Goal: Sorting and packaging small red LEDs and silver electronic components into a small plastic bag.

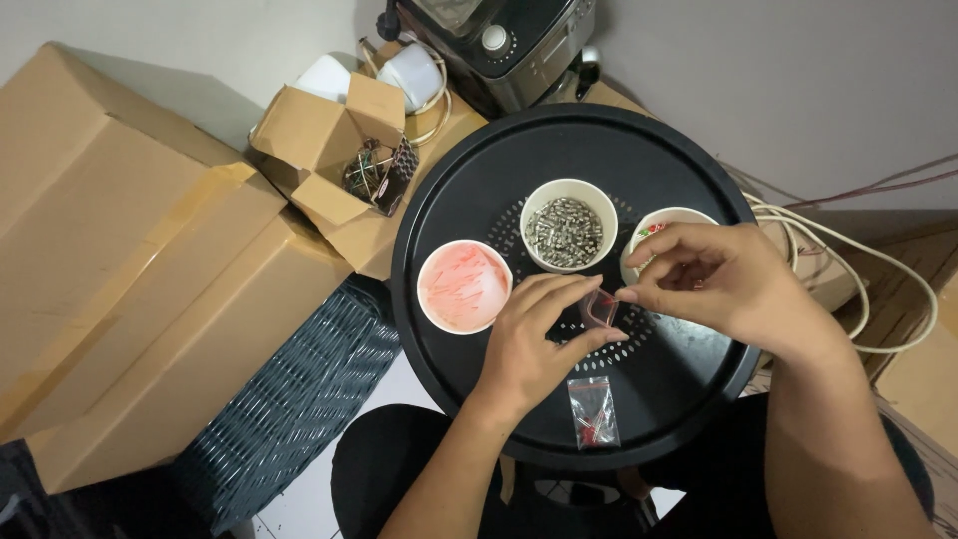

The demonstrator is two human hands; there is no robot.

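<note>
clearly small clear plastic bag point(600, 308) with reddish bits, pinched by left hand point(534, 344) and right hand point(714, 279) fingertips, over black tray point(479, 190)

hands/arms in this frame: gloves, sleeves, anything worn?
Both bare. The left hand and right hand have no gloves, and no rings, watch or wristband show. Both forearms are uncovered all the way to the bottom edge of the frame, so no sleeves are in view. Fingernails look short and unpainted. No markings or tape visible on either arm.
</note>
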